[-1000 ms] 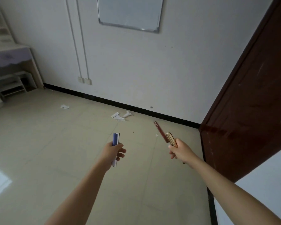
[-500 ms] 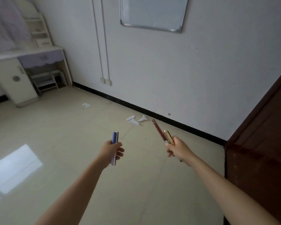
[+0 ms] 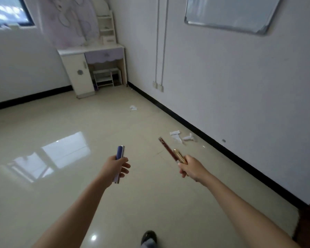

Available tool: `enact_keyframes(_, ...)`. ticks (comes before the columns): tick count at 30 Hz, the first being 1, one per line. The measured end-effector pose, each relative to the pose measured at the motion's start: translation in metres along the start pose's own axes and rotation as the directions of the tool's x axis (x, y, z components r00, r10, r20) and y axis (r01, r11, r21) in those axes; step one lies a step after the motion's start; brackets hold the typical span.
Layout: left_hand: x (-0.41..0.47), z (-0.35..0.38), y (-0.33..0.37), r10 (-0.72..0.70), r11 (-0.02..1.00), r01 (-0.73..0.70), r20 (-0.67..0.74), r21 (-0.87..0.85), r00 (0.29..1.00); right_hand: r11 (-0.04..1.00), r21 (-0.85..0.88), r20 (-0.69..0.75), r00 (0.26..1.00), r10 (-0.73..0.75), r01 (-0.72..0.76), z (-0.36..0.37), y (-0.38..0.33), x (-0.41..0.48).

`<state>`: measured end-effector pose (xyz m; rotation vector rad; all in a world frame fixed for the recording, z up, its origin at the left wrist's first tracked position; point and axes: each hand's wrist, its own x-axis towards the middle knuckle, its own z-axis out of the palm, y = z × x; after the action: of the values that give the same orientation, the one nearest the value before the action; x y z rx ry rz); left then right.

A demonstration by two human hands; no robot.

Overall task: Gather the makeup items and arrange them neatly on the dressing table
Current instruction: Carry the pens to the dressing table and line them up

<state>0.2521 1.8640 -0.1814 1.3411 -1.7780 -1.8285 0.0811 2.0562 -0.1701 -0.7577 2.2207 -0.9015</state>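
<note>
The left hand (image 3: 115, 167) has its grip curled round a blue tube (image 3: 120, 152), which stands upright above the fist. The right hand (image 3: 191, 169) pinches a gold tube (image 3: 178, 155) and a thin red pencil (image 3: 166, 148) together, both slanting up and away. The worktop (image 3: 89, 50) stands in the room's far corner, well apart. Two slim things sharing one grip could slide and drop to the floor (image 3: 150, 203).

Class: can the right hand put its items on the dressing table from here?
Probably not. The right hand, gripping a gold tube and red stick, is well short of the dressing table in the far corner. Only open floor lies between, so walking over looks unobstructed.
</note>
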Motion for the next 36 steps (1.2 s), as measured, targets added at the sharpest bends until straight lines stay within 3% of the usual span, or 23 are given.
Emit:
enact_keyframes(10,0.120,-0.032,0.048,-0.009,0.985,-0.033,-0.246,-0.167,0.969,0.980,-0.107,0.196,0.970,-0.144,0.167,-0.019,-0.070,0.168)
enact_keyframes(14,0.177,-0.010,0.078,-0.027,0.975,-0.022,-0.216,-0.222,0.976,0.971,-0.131,0.190,0.967,-0.171,0.198,-0.044,-0.089,0.225)
enact_keyframes(21,0.247,0.013,0.123,-0.042,0.968,-0.006,-0.184,-0.252,0.982,0.970,0.084,0.101,0.966,-0.237,0.229,-0.075,-0.113,0.303)
enact_keyframes(36,0.452,0.004,0.246,-0.028,0.976,-0.046,-0.330,-0.215,0.944,0.938,-0.009,0.284,0.901,-0.329,0.346,-0.107,-0.180,0.574)
